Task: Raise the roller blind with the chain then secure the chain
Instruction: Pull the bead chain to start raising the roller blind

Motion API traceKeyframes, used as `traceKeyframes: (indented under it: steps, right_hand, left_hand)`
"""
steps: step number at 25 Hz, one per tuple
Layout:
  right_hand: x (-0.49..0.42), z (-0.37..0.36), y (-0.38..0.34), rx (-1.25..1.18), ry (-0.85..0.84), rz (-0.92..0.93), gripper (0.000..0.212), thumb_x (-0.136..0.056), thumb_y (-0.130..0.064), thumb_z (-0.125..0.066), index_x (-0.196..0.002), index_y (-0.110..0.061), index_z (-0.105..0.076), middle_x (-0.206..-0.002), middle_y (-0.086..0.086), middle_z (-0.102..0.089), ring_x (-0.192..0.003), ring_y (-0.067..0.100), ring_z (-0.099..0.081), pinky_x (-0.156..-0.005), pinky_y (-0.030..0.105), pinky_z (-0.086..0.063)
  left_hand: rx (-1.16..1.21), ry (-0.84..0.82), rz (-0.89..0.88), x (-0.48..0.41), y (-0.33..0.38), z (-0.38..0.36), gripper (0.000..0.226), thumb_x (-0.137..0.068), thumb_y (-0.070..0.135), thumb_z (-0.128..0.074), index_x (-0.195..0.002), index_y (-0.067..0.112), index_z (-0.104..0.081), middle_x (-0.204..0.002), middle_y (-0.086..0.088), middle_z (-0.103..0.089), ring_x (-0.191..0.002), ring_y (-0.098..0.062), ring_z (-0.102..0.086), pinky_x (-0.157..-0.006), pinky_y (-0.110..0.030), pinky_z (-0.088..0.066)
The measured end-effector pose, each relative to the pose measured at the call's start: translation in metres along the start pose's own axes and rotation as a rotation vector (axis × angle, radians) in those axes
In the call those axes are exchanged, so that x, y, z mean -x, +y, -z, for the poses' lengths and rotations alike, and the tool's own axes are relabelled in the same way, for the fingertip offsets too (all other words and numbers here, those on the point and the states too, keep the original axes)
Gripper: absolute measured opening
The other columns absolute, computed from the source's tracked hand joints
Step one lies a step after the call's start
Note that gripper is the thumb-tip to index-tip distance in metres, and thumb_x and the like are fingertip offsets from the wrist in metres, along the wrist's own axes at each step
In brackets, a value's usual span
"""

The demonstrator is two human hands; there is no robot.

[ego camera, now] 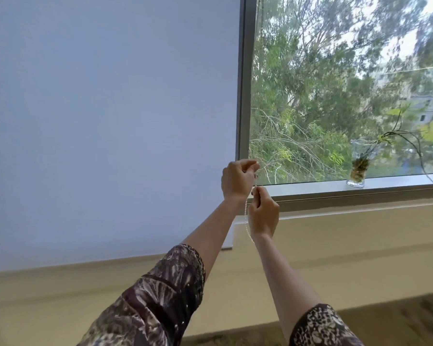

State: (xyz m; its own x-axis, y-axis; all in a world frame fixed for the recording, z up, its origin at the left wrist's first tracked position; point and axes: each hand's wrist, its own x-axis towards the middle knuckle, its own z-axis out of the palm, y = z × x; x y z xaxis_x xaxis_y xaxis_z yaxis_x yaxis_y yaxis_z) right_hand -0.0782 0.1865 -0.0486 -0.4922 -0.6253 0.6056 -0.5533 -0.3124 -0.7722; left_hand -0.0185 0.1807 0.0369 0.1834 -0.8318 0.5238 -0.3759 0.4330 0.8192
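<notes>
A pale blue-grey roller blind [105,121] covers the left window down to below the sill, its bottom edge near the wall. A thin white bead chain [246,216] hangs beside the grey window frame [244,78], at the blind's right edge. My left hand [236,181] is up at sill height with its fingers pinched on the chain. My right hand [263,213] sits just below and to the right, also closed on the chain. The chain's upper run against the glass is faint and hard to follow.
The right window pane shows trees outside. A glass vase [358,168] with a trailing plant stands on the grey sill [323,186] to the right. Below the sill runs a beige wall [348,245].
</notes>
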Motion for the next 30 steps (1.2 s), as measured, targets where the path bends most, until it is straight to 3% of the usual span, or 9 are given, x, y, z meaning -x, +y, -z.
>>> traceKeyframes:
  steps: [3,9,12,16,20,23,26,28,30]
  right_hand:
    - [0.004,0.005,0.009,0.015,-0.044,0.023,0.017,-0.093,-0.015,-0.049,-0.082,-0.016,-0.061,-0.064,0.003,-0.063,-0.058,0.022,-0.050,-0.054,0.028,-0.032]
    - [0.005,0.007,0.021,-0.124,-0.266,0.037,0.018,-0.093,-0.008,-0.052,-0.080,-0.015,-0.062,-0.054,-0.005,-0.054,-0.048,0.001,-0.050,-0.047,0.012,-0.033]
    - [-0.008,0.011,0.013,-0.187,-0.432,-0.041,0.020,-0.091,-0.006,-0.049,-0.091,-0.010,-0.068,-0.070,0.006,-0.069,-0.060,0.009,-0.060,-0.058,0.023,-0.044]
    - [-0.049,0.025,-0.031,-0.417,-0.437,-0.096,0.026,-0.094,-0.007,-0.045,-0.107,-0.004,-0.068,-0.094,0.017,-0.073,-0.082,0.025,-0.071,-0.077,0.035,-0.054]
    - [-0.096,0.031,-0.101,-0.591,-0.487,-0.055,0.025,-0.099,-0.021,-0.047,-0.110,-0.007,-0.064,-0.090,0.005,-0.071,-0.081,0.017,-0.069,-0.077,0.032,-0.054]
    - [-0.120,0.029,-0.135,-0.627,-0.576,-0.070,0.032,-0.100,-0.023,-0.045,-0.122,-0.003,-0.056,-0.100,0.009,-0.067,-0.088,0.019,-0.065,-0.082,0.036,-0.052]
    - [-0.128,0.027,-0.155,-0.725,-0.601,-0.113,0.031,-0.102,-0.023,-0.041,-0.120,-0.003,-0.056,-0.088,0.009,-0.063,-0.067,0.016,-0.057,-0.063,0.030,-0.048]
    - [-0.119,0.021,-0.157,-0.692,-0.534,-0.042,0.027,-0.102,-0.017,-0.038,-0.103,-0.005,-0.061,-0.067,0.002,-0.050,-0.053,0.010,-0.040,-0.049,0.025,-0.033]
    - [-0.104,0.017,-0.149,-0.634,-0.484,0.034,0.025,-0.100,-0.008,-0.035,-0.090,-0.008,-0.058,-0.063,0.001,-0.044,-0.052,0.009,-0.034,-0.046,0.020,-0.027]
  left_hand:
    - [0.259,0.014,0.089,-0.003,0.014,-0.007,0.007,-0.087,0.013,-0.069,-0.088,0.013,-0.076,-0.078,-0.001,-0.077,-0.067,-0.009,-0.072,-0.078,-0.035,-0.061]
    - [0.137,0.126,0.075,0.003,0.000,-0.004,0.023,-0.088,0.014,-0.064,-0.070,0.025,-0.072,-0.066,0.008,-0.072,-0.064,-0.010,-0.071,-0.075,-0.034,-0.060]
    - [-0.001,0.178,0.042,0.002,-0.003,0.006,0.021,-0.087,0.016,-0.061,-0.072,0.020,-0.075,-0.069,0.003,-0.074,-0.070,-0.017,-0.071,-0.074,-0.033,-0.058]
    - [-0.104,0.176,0.050,0.007,-0.018,0.017,0.020,-0.088,0.017,-0.058,-0.080,0.019,-0.076,-0.074,-0.002,-0.075,-0.075,-0.023,-0.070,-0.075,-0.035,-0.057]
    - [-0.156,0.160,0.079,0.023,-0.038,0.018,0.024,-0.091,0.014,-0.056,-0.081,0.019,-0.076,-0.073,0.001,-0.075,-0.072,-0.020,-0.070,-0.075,-0.036,-0.059]
    - [-0.173,0.166,0.077,0.031,-0.043,0.020,0.022,-0.091,0.015,-0.056,-0.082,0.018,-0.077,-0.073,0.000,-0.075,-0.074,-0.021,-0.070,-0.074,-0.035,-0.059]
    - [-0.185,0.160,0.028,0.045,-0.049,0.018,0.021,-0.091,0.016,-0.057,-0.083,0.019,-0.077,-0.072,0.002,-0.075,-0.071,-0.018,-0.070,-0.071,-0.034,-0.059]
    - [-0.196,0.151,0.018,0.053,-0.054,0.017,0.022,-0.091,0.014,-0.056,-0.083,0.019,-0.076,-0.071,0.004,-0.075,-0.069,-0.016,-0.070,-0.070,-0.033,-0.059]
    - [-0.225,0.109,0.029,0.057,-0.063,0.018,0.023,-0.090,0.011,-0.056,-0.082,0.019,-0.076,-0.071,0.004,-0.074,-0.070,-0.014,-0.070,-0.071,-0.032,-0.058]
